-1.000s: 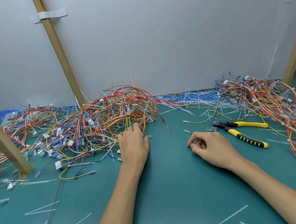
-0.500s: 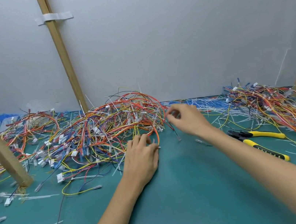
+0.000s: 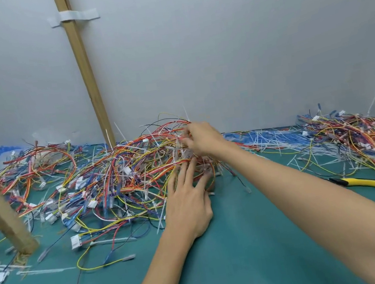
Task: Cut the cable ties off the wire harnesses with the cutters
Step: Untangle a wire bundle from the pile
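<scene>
Two bare hands are at the big tangle of wire harnesses [image 3: 113, 172] in the middle of the green desk [image 3: 247, 254]. The left hand [image 3: 188, 205] lies flat, its grip wide, fingers spread on the heap's near edge. The right hand [image 3: 202, 139] reaches the heap's far top, its grip narrow and, through the blur, seemingly pinching a strand. Yellow-handled cutters [image 3: 367, 183] lie untouched at the right, partly behind the right forearm. Loose cable ties [image 3: 271, 139] litter the far side below a grey wall [image 3: 239, 37].
</scene>
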The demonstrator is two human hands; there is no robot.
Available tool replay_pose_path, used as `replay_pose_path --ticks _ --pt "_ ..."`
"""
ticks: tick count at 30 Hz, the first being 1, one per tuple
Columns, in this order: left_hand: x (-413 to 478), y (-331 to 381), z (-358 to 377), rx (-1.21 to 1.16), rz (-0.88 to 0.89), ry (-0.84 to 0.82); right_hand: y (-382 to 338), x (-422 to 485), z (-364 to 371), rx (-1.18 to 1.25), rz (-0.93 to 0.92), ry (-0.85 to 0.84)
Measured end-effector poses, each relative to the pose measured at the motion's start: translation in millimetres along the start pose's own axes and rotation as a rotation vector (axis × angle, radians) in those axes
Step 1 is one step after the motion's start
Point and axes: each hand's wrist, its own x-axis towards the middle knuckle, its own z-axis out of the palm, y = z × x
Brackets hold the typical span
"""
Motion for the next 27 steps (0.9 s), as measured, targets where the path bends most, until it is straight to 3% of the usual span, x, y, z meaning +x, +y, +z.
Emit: replay_pose_path --ticks 7,21,27 --pt "9 -9 8 -0.011 -0.099 -0.087 23 -13 -53 0.117 0.007 0.158" --pt "8 -15 7 0.004 -0.164 -0.074 65 -48 -131 0.302 0.059 0.484" --pt "6 -27 1 0.013 -0.199 -0.075 123 -71 -154 0.667 0.261 0.765"
